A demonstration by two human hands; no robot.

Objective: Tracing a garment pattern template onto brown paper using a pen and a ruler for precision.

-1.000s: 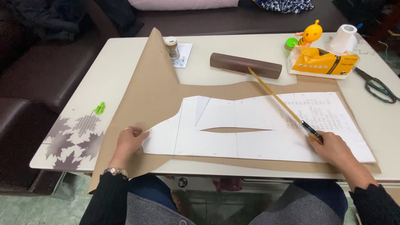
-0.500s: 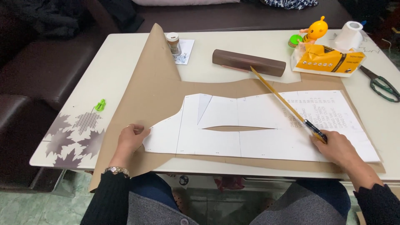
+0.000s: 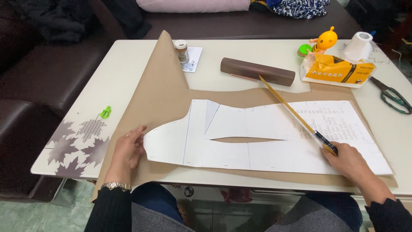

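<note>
White table [image 3: 128, 64]: small jar [image 3: 182, 50]; right hand [image 3: 349, 161] holds pen [image 3: 324, 141].

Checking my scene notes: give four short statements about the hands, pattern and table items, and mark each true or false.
1. The left hand rests flat at the white paper pattern's left end. True.
2. The right hand holds scissors. False: it holds a pen and a long wooden ruler; the scissors lie at the table's right edge.
3. The pattern lies on brown paper. True.
4. The dark brown box sits on the pattern. False: it lies beyond it.
</note>
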